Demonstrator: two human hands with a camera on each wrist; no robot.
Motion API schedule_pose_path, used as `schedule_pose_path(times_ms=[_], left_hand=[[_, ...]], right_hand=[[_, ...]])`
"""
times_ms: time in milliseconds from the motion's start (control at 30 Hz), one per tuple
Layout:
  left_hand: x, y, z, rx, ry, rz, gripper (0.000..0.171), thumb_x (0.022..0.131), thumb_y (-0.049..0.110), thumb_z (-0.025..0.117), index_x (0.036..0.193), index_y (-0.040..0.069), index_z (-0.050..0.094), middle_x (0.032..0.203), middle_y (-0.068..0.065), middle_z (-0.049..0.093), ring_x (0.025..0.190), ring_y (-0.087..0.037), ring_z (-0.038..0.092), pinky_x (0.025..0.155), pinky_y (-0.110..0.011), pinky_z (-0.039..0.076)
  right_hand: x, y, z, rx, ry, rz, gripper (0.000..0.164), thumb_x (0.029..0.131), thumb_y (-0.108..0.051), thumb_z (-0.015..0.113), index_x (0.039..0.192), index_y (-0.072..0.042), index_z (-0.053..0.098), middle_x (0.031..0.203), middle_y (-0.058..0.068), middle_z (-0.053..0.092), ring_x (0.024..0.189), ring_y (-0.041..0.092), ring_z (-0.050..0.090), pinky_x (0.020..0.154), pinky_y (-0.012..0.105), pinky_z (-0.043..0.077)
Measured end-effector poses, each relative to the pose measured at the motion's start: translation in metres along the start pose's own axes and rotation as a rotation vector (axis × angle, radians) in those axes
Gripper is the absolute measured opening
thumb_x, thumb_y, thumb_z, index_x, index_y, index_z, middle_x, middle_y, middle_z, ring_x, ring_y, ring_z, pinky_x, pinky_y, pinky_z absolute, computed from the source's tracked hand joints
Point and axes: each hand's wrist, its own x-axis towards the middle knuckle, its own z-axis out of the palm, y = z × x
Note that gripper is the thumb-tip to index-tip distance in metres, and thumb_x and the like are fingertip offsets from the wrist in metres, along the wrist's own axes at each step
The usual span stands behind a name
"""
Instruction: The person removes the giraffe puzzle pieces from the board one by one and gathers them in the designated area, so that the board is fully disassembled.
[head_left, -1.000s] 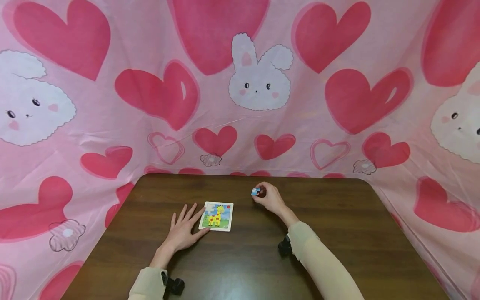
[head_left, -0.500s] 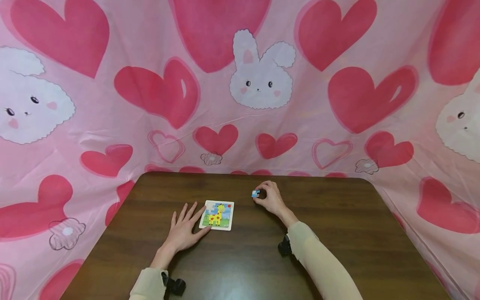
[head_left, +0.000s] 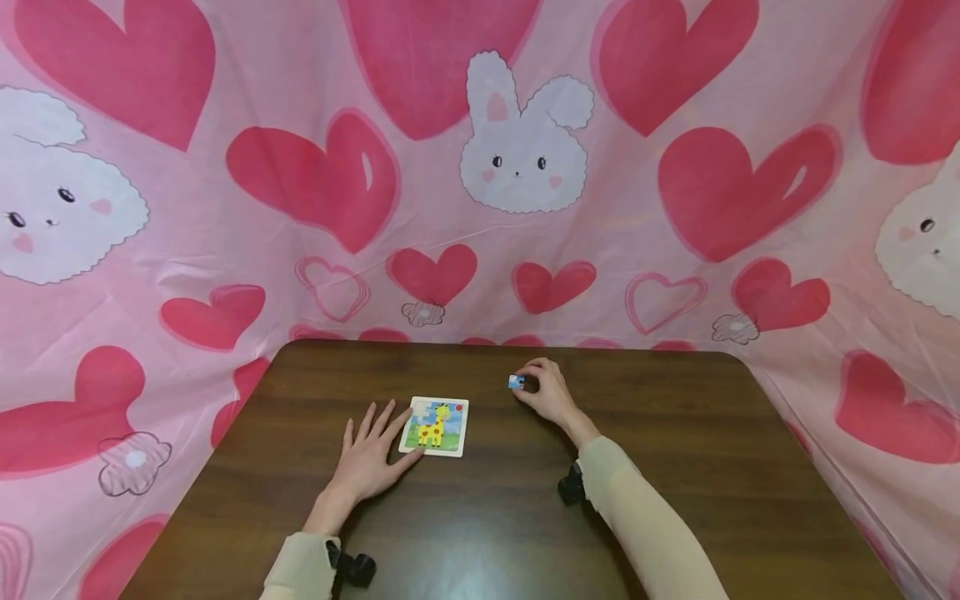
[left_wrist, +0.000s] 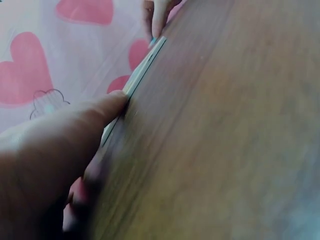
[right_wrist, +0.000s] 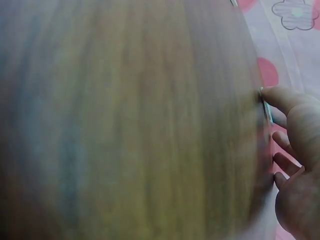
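A square giraffe jigsaw puzzle [head_left: 452, 440] in a white frame lies on the table, with a pale gap at its upper left. My left hand [head_left: 367, 462] is spread flat beside it, thumb and index fingertip at the frame's left side. In the left wrist view the left thumb [left_wrist: 112, 105] touches the frame's edge [left_wrist: 145, 67]. To the right and farther back, my right hand [head_left: 551, 395] pinches a small blue-and-white jigsaw piece [head_left: 516, 382] between thumb and fingers, close over the table. The right wrist view shows the right thumb [right_wrist: 280, 97] at the piece's edge.
The brown wooden table [head_left: 480, 525] has rounded far corners. Behind and beside it hangs a pink cloth [head_left: 337, 75] with hearts and rabbits. A small black camera [head_left: 352, 565] is strapped to the left wrist and another camera [head_left: 572, 485] to the right.
The jigsaw piece has turned slightly in my right hand's fingers and shifted a little to the right. My left hand stays at the puzzle frame. The head view has tilted slightly.
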Motion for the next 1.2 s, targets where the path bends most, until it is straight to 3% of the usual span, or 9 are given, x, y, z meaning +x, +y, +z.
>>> schedule_pose_path(times_ms=[200,333,633,800,1000,1200], left_hand=[[0.0,0.002,0.001,0.086,-0.004,-0.009,0.085,0.101,0.072,0.062,0.171,0.028,0.042,0.182,-0.014,0.031,0.171,-0.047,0.019,0.132,-0.081,0.009],[-0.002,0.001,0.001,0.155,-0.004,-0.018,0.086,0.101,0.074,0.059,0.171,0.028,0.042,0.181,-0.013,0.034,0.17,-0.047,0.024,0.13,-0.083,0.014],[-0.005,0.005,-0.003,0.194,0.024,-0.011,0.084,0.101,0.072,0.06,0.171,0.027,0.043,0.179,-0.013,0.039,0.168,-0.048,0.029,0.126,-0.086,0.018],[-0.003,0.007,-0.002,0.176,0.012,-0.02,0.084,0.102,0.071,0.061,0.171,0.026,0.043,0.179,-0.013,0.038,0.168,-0.049,0.028,0.125,-0.088,0.017],[-0.002,0.008,-0.001,0.171,-0.001,-0.026,0.084,0.103,0.07,0.061,0.171,0.025,0.042,0.179,-0.014,0.038,0.168,-0.051,0.027,0.124,-0.089,0.016],[-0.002,0.009,0.0,0.175,0.0,-0.021,0.083,0.103,0.068,0.061,0.171,0.025,0.042,0.179,-0.014,0.038,0.168,-0.05,0.027,0.124,-0.089,0.016]], right_hand=[[-0.001,0.0,-0.002,0.023,0.008,0.006,0.034,0.096,-0.01,0.084,0.126,0.005,0.075,0.135,0.028,0.065,0.134,0.049,0.053,0.117,0.066,0.044],[-0.003,-0.003,0.001,0.059,0.037,-0.033,0.036,0.096,-0.012,0.082,0.126,0.006,0.074,0.131,0.026,0.067,0.128,0.047,0.059,0.111,0.065,0.049],[-0.002,-0.043,0.012,0.111,-0.013,-0.1,0.033,0.099,-0.012,0.081,0.126,0.004,0.075,0.123,0.02,0.073,0.115,0.037,0.07,0.104,0.056,0.059],[-0.005,-0.058,0.03,0.108,-0.089,-0.107,0.033,0.1,-0.015,0.081,0.128,0.0,0.075,0.127,0.016,0.072,0.12,0.032,0.068,0.11,0.053,0.056],[0.002,-0.042,0.07,0.088,-0.092,-0.266,0.032,0.102,-0.029,0.08,0.126,-0.008,0.076,0.126,0.009,0.073,0.119,0.025,0.068,0.106,0.044,0.057],[0.009,-0.035,0.104,0.02,-0.163,-0.246,0.031,0.102,-0.029,0.079,0.13,-0.016,0.075,0.133,0.003,0.071,0.128,0.024,0.064,0.111,0.049,0.055]])
